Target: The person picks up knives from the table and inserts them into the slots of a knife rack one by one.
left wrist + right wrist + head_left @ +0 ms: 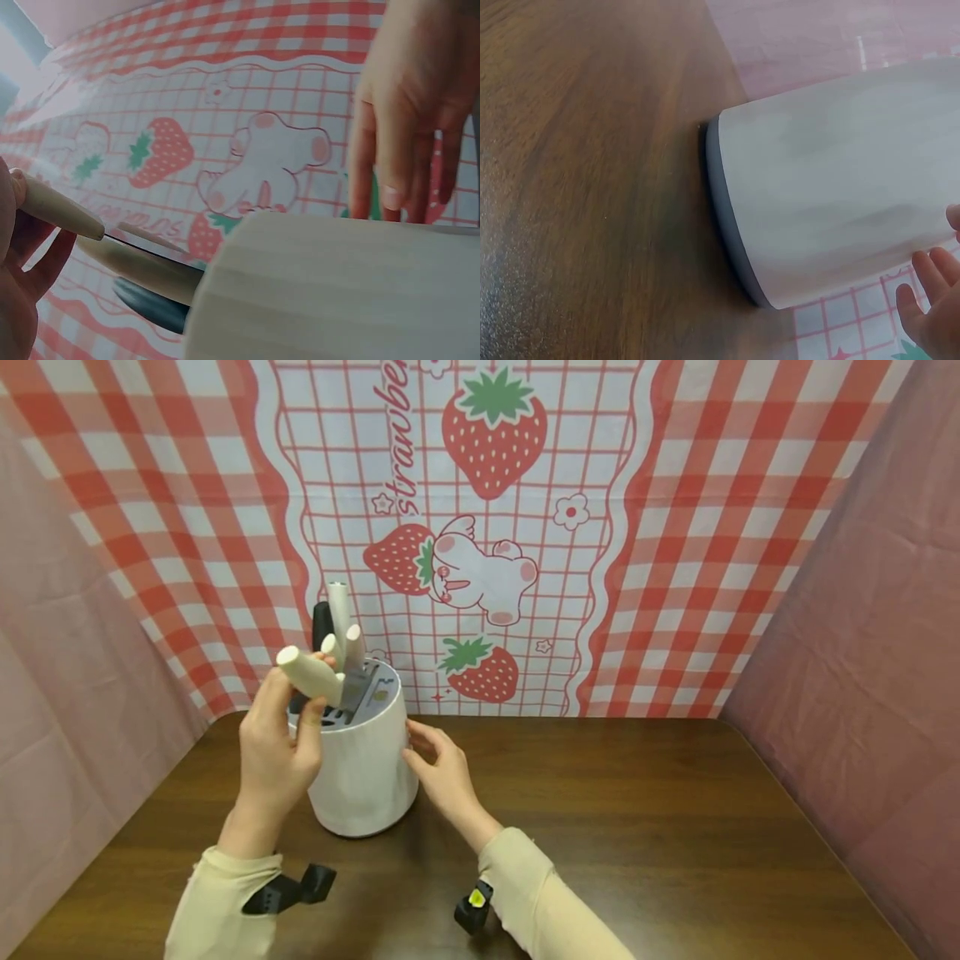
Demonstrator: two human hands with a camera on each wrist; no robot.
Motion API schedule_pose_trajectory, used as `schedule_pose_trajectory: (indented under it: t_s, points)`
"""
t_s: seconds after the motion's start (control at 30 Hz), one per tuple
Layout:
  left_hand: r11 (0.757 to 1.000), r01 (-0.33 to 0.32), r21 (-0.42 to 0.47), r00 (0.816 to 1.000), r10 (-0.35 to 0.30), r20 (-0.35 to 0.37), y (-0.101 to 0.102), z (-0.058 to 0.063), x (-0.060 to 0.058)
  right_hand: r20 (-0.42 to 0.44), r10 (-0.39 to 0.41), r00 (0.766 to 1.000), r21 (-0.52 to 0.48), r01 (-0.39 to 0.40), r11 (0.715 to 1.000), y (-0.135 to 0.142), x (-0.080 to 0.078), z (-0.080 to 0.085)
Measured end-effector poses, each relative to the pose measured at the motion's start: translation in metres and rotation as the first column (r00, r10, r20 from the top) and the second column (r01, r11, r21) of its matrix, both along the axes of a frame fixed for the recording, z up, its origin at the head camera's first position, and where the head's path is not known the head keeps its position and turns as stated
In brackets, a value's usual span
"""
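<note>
My left hand grips a knife by its cream handle, between thumb and fingers. Its blade slants down into the slotted top of a white, rounded knife block. In the left wrist view a short stretch of blade shows between the cream handle and the block. With extended fingers, my right hand touches the right side of the block. More handles rise behind the held knife: a tall white handle, a black handle and shorter cream ones.
The block stands upright on a dark brown wooden table, left of the middle. A strawberry-print checked cloth hangs right behind the table's back edge. Pink drapes border both sides. Black wrist cameras are strapped below both hands.
</note>
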State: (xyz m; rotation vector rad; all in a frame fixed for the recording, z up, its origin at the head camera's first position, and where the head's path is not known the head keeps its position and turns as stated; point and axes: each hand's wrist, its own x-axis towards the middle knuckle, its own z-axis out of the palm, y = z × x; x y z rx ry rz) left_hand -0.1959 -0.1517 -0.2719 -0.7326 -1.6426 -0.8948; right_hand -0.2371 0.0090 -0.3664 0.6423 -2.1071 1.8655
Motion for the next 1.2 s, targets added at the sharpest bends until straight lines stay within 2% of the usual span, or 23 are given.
schedule_pose_trajectory:
  t_s: [0.23, 0.4, 0.83, 0.97, 1.2]
  points:
    - [1.000, 0.008, -0.024, 0.999, -0.007, 0.041, -0.002, -0.015, -0.012, -0.001, 0.010, 1.000, -0.004, -0.010, 1.000, 0.001, -0.002, -0.002]
    - [1.000, -0.002, -0.025, 0.998, 0.004, 0.068, -0.001, -0.021, -0.019, 0.000, 0.010, 1.000, -0.006, -0.010, 1.000, 0.001, -0.002, -0.001]
    - [0.984, -0.178, 0.011, 0.974, 0.174, 0.147, 0.007, -0.035, -0.030, -0.016, -0.042, 0.999, 0.048, 0.043, 0.998, 0.000, 0.002, 0.002]
    - [0.977, -0.203, 0.057, 0.966, 0.191, 0.173, 0.008, -0.036, -0.033, -0.015, -0.037, 0.999, 0.050, 0.037, 0.998, 0.000, 0.002, 0.002]
    - [0.967, -0.212, 0.139, 0.963, 0.183, 0.196, 0.012, -0.034, -0.037, -0.012, -0.027, 1.000, 0.038, 0.028, 0.999, 0.000, 0.002, 0.001]
